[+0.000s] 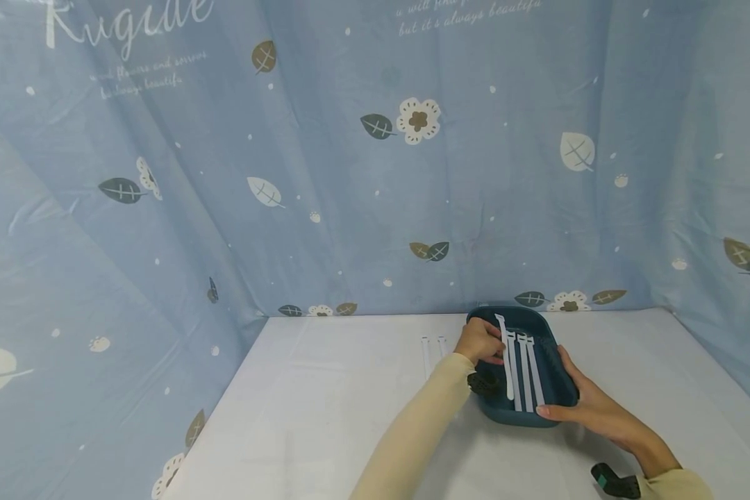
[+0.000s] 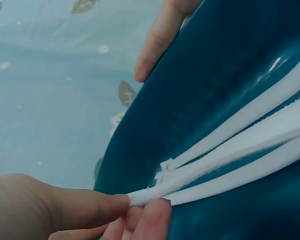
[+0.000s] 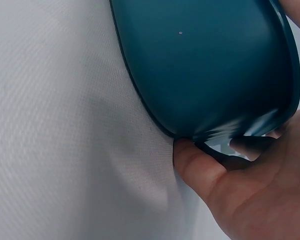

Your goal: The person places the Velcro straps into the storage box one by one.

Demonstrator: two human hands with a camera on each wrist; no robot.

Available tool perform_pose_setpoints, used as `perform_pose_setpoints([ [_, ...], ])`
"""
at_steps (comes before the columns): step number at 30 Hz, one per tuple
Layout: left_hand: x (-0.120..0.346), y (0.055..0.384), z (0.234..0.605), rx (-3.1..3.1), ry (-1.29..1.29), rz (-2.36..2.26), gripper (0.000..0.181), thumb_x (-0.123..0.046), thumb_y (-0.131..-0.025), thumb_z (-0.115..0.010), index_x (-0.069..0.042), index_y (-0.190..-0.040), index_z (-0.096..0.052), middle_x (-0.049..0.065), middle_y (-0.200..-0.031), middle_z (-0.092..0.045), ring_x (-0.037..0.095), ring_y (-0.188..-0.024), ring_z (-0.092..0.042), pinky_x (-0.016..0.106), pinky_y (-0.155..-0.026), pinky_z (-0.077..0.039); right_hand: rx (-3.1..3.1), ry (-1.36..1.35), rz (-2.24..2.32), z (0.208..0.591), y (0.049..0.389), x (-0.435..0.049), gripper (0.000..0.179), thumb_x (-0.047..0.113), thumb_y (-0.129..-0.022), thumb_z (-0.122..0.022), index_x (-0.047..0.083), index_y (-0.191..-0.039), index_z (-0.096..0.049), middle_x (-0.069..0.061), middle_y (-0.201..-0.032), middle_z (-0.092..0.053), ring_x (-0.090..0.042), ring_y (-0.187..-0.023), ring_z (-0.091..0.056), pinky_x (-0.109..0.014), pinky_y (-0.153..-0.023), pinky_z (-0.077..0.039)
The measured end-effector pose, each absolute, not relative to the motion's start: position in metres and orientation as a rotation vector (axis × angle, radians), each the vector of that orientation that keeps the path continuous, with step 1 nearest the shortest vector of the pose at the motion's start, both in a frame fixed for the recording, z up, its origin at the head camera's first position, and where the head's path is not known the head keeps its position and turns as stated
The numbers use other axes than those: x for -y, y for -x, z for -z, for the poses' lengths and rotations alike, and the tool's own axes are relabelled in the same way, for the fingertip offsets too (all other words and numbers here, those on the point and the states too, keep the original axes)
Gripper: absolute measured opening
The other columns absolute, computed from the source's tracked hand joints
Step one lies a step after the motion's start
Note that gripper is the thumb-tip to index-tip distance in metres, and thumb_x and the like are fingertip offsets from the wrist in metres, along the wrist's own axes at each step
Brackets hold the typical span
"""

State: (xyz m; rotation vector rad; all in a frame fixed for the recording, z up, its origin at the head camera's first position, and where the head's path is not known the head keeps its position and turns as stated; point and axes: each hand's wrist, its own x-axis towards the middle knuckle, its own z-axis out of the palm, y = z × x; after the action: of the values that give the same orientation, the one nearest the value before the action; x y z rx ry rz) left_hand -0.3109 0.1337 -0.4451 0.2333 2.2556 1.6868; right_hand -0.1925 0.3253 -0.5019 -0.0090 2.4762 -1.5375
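A dark teal plastic tray sits toward the right of the white table, tilted in the right wrist view. Inside it lie several white cable-tie straps with slotted heads, side by side lengthwise. My left hand reaches over the tray's left side and pinches one white strap between thumb and fingers, near its end in the left wrist view. With my right hand I grip the tray's right side, thumb at the rim and fingers along the outer wall.
Two more white straps lie on the white table left of the tray, partly behind the left forearm. A blue curtain with leaf and flower prints hangs along the back and left. A black wrist device sits by the right sleeve.
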Motion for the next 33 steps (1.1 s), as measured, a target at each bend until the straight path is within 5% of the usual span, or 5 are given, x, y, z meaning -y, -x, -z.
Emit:
perform_pose_setpoints([
  [15,-0.136,0.313,0.453,-2.425,-0.332,-1.515,0.024,0.014,-0.086,-0.067,0.009,-0.11,-0.07,0.017,-0.096,-0.07,0.026,-0.071,-0.075,0.029,-0.058,-0.065,-2.481,0.029,1.538,0.501,0.192,-0.326,0.127,0.029,-0.091,-0.076,0.018,-0.159,0.031,-0.03,-0.166,0.026,-0.067,-0.149,0.009,-0.089,-0.107,-0.013],
  [33,-0.144,0.316,0.457,-2.578,-0.348,-1.274,0.019,0.007,-0.089,-0.07,0.003,-0.108,-0.072,0.017,-0.115,-0.074,0.019,-0.057,-0.072,0.024,-0.054,-0.061,-2.475,0.044,1.553,0.503,0.192,-0.325,0.125,0.028,-0.092,-0.075,0.018,-0.159,0.031,-0.027,-0.167,0.028,-0.066,-0.149,0.013,-0.09,-0.106,-0.01],
])
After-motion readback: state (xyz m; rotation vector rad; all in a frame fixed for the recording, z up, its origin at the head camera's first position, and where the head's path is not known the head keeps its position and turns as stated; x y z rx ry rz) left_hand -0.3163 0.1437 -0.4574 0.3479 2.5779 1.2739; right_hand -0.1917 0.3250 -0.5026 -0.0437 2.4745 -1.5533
